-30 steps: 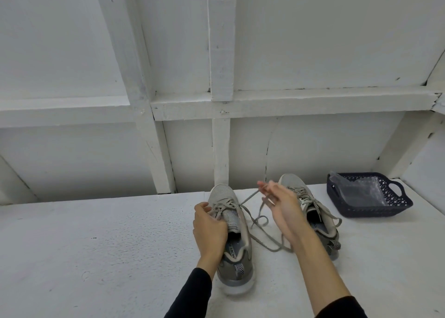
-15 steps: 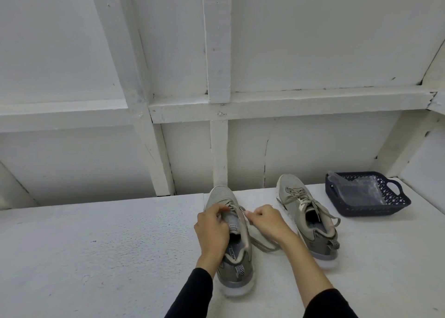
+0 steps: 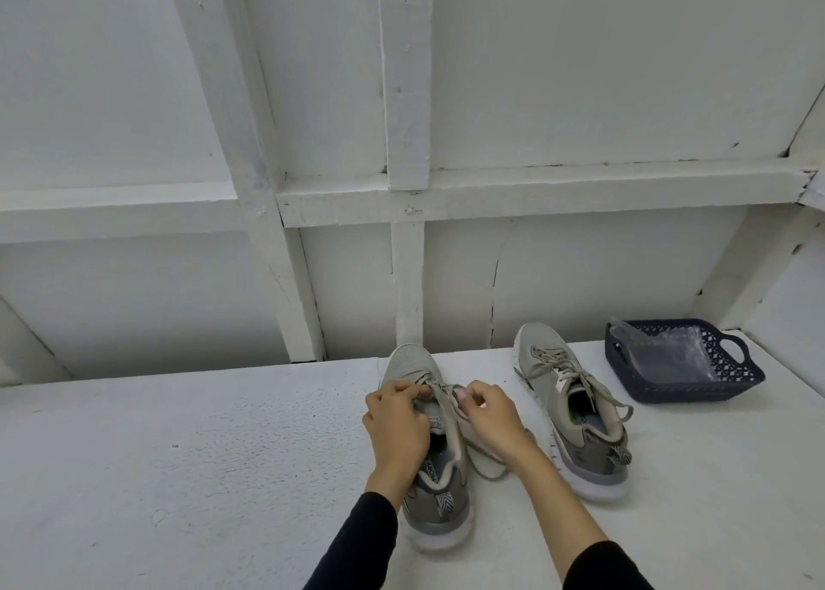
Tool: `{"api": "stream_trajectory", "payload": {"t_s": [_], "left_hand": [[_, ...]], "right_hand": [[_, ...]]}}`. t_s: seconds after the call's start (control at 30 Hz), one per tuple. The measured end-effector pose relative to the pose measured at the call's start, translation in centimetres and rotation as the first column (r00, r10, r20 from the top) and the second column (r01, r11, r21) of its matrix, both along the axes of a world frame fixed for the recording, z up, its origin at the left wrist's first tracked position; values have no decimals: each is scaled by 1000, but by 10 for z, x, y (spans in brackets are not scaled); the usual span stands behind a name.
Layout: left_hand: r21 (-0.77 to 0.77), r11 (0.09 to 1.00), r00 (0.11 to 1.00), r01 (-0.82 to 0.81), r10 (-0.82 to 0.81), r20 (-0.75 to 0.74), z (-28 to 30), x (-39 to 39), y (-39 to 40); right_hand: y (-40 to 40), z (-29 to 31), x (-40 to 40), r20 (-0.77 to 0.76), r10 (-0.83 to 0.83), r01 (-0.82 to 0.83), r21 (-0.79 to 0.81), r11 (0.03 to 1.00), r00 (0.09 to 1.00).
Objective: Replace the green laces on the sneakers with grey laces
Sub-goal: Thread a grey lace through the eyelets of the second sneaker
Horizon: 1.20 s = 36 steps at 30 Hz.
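Observation:
Two grey sneakers stand on the white table, toes pointing away from me. The left sneaker is under both my hands. My left hand pinches the grey lace at the upper eyelets on the shoe's left side. My right hand pinches the same lace on the shoe's right side, and the loose end trails down to the table between the shoes. The right sneaker stands apart, laced in grey with its ends hanging loose. No green lace is visible.
A dark blue plastic basket holding a clear plastic bag sits at the back right of the white table. A white panelled wall with beams rises right behind the shoes.
My right hand came down from a raised pull beside the right sneaker to the left sneaker's eyelets, taking the lace slack with it. My left hand stayed on the shoe.

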State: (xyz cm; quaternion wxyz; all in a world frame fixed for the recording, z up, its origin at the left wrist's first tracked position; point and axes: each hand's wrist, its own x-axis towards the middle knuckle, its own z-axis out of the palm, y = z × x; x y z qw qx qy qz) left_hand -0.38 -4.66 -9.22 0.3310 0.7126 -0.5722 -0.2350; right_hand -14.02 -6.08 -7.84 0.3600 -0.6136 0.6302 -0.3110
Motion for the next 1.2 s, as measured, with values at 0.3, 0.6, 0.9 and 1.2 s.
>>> {"api": "stream_trajectory", "payload": {"t_s": [0.3,0.6,0.9,1.2], "left_hand": [[-26,998,991,-65,62,-122,-1,-1,2],[-50,990,943,-128,106,-315,1,1,3],[-47,985,933,-165,141,-331,0,-2,1],[-37,968,855,-249,201,-478,-3,-2,1]], "right_hand": [[5,12,-13,733,-379,-68,500,863,565],[27,-4,-15,371,-412,47,693,719,832],[17,-8,-7,72,-335,255,506,824,939],[15,-16,-11,256,-499,300,548,780,828]]}}
